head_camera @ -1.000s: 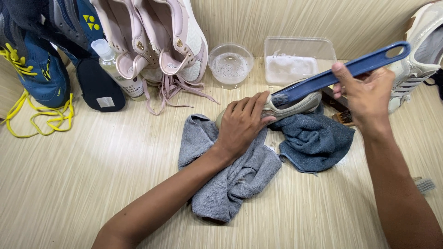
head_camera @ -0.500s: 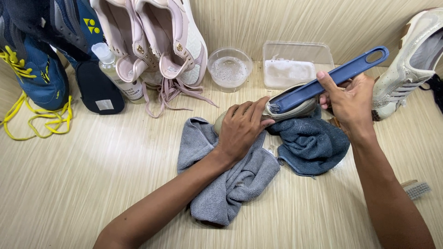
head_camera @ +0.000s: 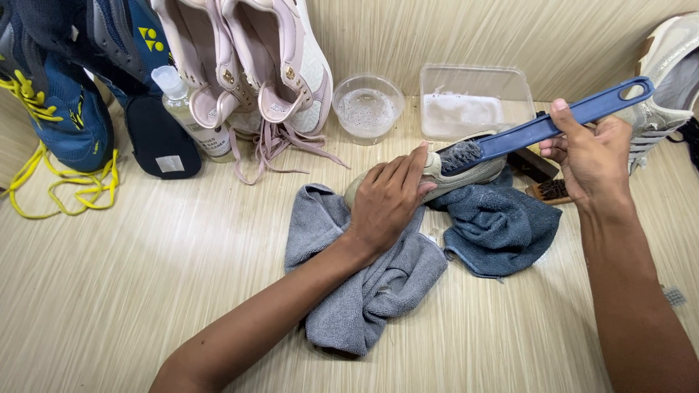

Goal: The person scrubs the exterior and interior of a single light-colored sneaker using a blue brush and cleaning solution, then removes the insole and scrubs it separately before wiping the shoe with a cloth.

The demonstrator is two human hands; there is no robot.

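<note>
Head view: left hand (head_camera: 389, 200) presses flat on the pale shoe (head_camera: 466, 175), steadying it on towels; right hand (head_camera: 593, 156) grips the blue brush (head_camera: 542, 127), bristles down on it.

- The left hand (head_camera: 389, 204) lay palm down near the middle of the bench, fingers together and stretched toward the far edge, thumb tucked beneath.
- Its bare forearm ran back diagonally toward the near left corner.
- The right hand (head_camera: 591, 156) was raised on the right side, fingers curled closed, thumb pointing up.
- Its forearm sloped down to the near right corner.
</note>
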